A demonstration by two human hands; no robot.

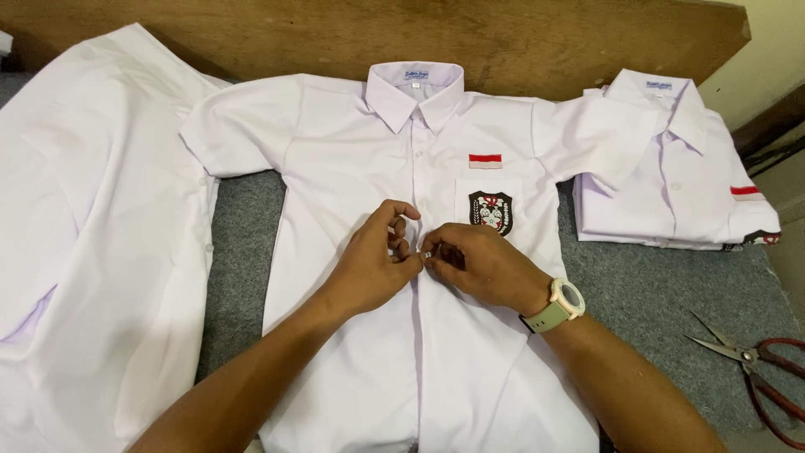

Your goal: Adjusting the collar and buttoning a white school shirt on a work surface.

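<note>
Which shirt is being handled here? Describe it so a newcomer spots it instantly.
On the grey mat, look to the middle: the spread white shirt under both hands. Unlike the folded shirt on its right and the loose white garment on its left, it lies flat with its collar and pocket badge showing.

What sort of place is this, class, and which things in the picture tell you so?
Probably a tailoring or garment-finishing bench: a white shirt spread flat on a grey padded table, a folded stack of shirts beside it, and scissors.

A grey carpeted table (243, 243) carries a spread white shirt (352, 168) in the middle, loose white cloth (92, 218) at left, folded white shirts (671, 176) far right, and red-handled scissors (759, 369) near right.
</note>
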